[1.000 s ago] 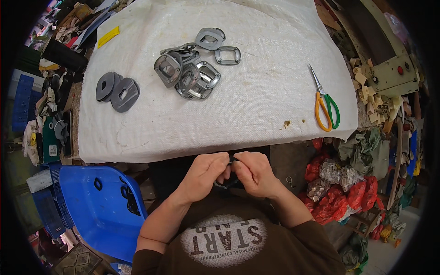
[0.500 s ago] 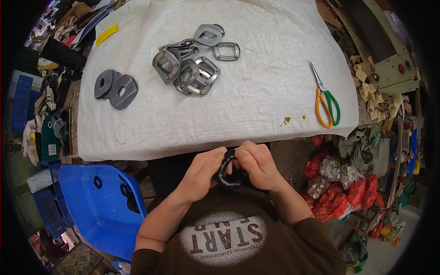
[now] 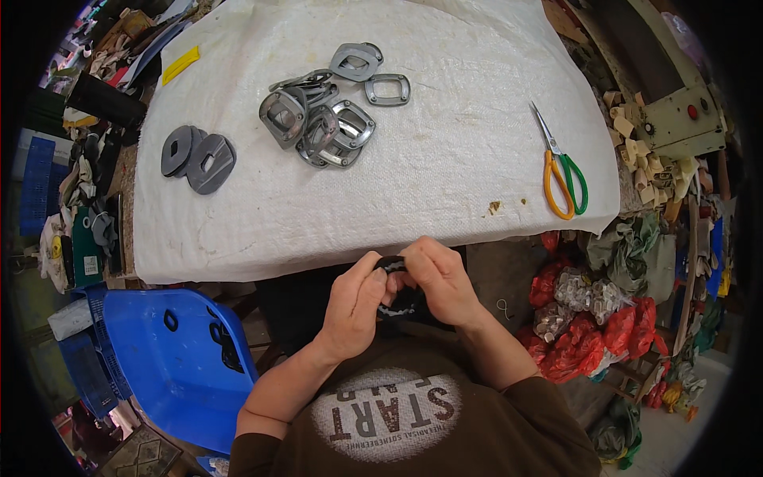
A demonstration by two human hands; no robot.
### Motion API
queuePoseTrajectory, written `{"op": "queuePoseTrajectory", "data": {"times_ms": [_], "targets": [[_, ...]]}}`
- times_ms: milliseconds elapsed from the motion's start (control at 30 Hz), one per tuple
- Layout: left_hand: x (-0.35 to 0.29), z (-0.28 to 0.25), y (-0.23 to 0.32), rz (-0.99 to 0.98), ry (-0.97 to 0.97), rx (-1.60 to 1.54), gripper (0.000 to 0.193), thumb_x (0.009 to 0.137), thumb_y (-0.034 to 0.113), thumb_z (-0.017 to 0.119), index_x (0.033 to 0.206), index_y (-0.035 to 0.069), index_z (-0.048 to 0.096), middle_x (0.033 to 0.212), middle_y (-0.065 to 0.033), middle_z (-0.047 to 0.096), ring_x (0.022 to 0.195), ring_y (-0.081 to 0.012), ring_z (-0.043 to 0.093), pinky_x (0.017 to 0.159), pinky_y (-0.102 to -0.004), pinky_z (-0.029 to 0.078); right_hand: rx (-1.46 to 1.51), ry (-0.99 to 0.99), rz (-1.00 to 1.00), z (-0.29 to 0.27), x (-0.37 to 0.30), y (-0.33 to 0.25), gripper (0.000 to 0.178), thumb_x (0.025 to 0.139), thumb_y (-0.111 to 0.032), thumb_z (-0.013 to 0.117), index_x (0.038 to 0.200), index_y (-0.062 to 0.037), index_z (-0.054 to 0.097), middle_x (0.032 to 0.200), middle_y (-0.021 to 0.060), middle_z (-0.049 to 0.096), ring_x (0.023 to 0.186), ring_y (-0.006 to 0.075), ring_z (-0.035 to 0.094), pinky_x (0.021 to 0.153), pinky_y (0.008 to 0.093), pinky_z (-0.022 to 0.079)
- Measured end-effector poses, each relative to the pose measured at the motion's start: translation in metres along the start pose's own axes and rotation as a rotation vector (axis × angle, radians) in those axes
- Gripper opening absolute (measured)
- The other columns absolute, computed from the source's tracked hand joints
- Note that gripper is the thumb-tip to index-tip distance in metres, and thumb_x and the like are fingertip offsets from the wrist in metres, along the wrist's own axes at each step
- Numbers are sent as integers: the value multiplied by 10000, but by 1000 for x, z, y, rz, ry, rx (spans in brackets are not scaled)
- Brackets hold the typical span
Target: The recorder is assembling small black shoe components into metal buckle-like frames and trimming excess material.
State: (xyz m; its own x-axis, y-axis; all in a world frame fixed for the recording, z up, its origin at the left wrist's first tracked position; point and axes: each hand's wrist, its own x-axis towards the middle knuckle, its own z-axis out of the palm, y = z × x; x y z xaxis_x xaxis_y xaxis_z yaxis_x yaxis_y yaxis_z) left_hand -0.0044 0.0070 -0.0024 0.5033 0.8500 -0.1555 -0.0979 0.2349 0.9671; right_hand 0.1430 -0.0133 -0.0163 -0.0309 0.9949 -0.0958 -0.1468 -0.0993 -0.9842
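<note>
Just past the near edge of the white-covered table (image 3: pixel 262 238), both hands grip one black ring-shaped piece (image 3: pixel 405 304) with a pale, ragged line along its edge. My left hand (image 3: pixel 354 302) closes on its left side, my right hand (image 3: pixel 441 282) on its right and upper side; some fingers pass through or behind the opening and are partly hidden. On the table lies a heap of shiny metal frames (image 3: pixel 354 123) with rounded corners. Left of these rest several grey slotted pads (image 3: pixel 214 181). Scissors (image 3: pixel 554 143) with one orange and one green handle lie at the right.
A blue tub (image 3: pixel 171 374) with a few black rings (image 3: pixel 171 320) stands at lower left. Red plastic bags (image 3: pixel 576 350) and clear bags of parts crowd the lower right. A yellow strip (image 3: pixel 180 65) lies at the table's far left. A control box (image 3: pixel 683 123) stands at right.
The black ring has turned slightly between my hands, showing more of its opening. My left hand has shifted a little to the left. The table items keep their arrangement.
</note>
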Motion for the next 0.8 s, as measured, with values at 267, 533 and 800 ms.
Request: {"op": "queuePoseTrajectory", "data": {"times_ms": [267,533,800], "targets": [[1,8,-10,55,107,3,290,931,259,380,853,-5,470,621,10,422,542,-50,359,496,-195,317,-145,22,-142,-2,0,2,200,899,-147,445,791,7,516,581,69,514,516,150,498,501,256,399],[5,0,-8,0,83,-92,337,945,311,351,761,42,436,546,15,384,483,-47,326,446,-191,284,46,-13,-26,0,-2,-1,183,885,-125,434,765,-24,528,642,31,515,532,84,450,484,226,361],[6,6,-9,110,104,-67,216,925,181,382,801,12,433,570,16,418,502,-29,344,462,-188,302,-46,20,-29,4,-8,-5,245,922,-193,408,787,-1,480,682,35,485,596,96,455,554,228,382]]}}
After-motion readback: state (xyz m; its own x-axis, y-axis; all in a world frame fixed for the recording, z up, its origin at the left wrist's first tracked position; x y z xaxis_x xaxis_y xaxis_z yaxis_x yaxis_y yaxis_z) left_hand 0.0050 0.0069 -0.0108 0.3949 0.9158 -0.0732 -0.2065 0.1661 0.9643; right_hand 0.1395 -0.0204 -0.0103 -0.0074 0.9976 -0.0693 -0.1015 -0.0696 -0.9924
